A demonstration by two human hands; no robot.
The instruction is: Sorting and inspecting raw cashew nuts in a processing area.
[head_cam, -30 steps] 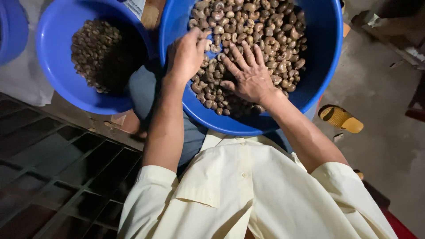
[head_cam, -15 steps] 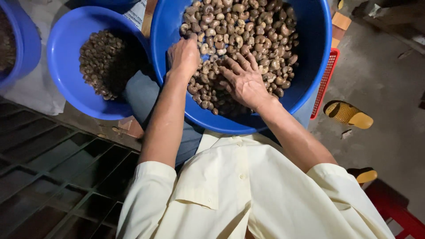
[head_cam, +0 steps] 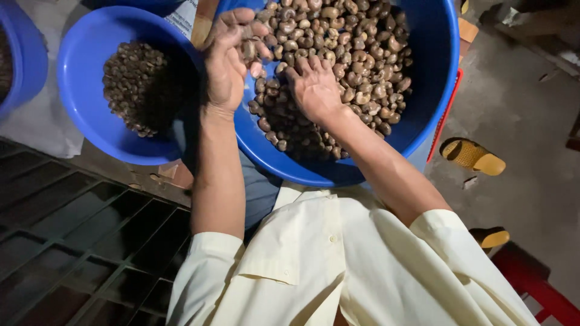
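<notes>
A large blue basin (head_cam: pixel 432 72) on my lap holds a heap of raw cashew nuts (head_cam: pixel 356 48), brown and kidney-shaped. My left hand (head_cam: pixel 226 60) is raised over the basin's left rim, its fingers curled around a few nuts. My right hand (head_cam: pixel 314 87) lies palm down on the heap, fingers spread among the nuts. A smaller blue basin (head_cam: pixel 78 90) to the left holds darker nuts (head_cam: pixel 130 81).
Another blue basin edge (head_cam: pixel 27 54) shows at the far left. A dark metal grate (head_cam: pixel 78 241) lies lower left. A yellow sandal (head_cam: pixel 471 157) rests on the concrete floor at right, with a red basket edge (head_cam: pixel 447 108) and a red stool (head_cam: pixel 538 290).
My left hand has lifted out of the heap toward the left rim with nuts in its fingers. My right hand has slid up and left across the nuts.
</notes>
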